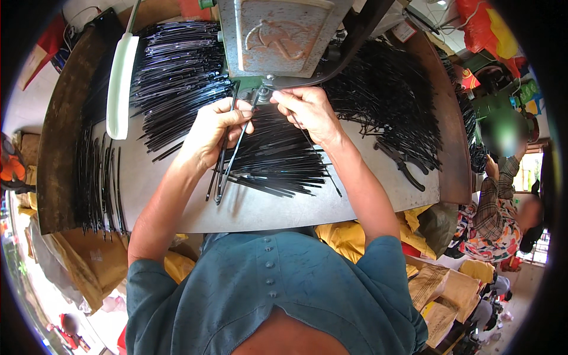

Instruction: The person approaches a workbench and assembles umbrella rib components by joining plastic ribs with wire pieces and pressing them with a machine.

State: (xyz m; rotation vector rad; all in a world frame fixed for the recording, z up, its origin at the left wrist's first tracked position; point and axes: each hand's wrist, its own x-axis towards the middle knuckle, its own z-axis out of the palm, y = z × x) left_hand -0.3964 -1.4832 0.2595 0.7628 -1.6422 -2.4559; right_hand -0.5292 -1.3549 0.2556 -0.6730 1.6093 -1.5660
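Note:
A few thin black umbrella ribs [223,168] are pinched in my left hand [216,127], their lower ends pointing toward me. My right hand [313,112] has its thumb and forefinger closed near the small metal head [264,93] of a green-grey machine. From those fingers a slim black rib [309,141] slants down to the right; its upper end is hidden. Both hands are close together just below the painted machine housing [278,35]. Under and between them lies a fanned pile of black ribs [278,157] on the pale work table [361,198].
Big stacks of ribs lie at the left [177,71] and right [384,89]. Dark-handled pliers [405,168] rest right of my forearm. A long white lamp [121,89] hangs at the left. Raised brown boards [56,142] edge the table. Another person [497,222] sits at far right.

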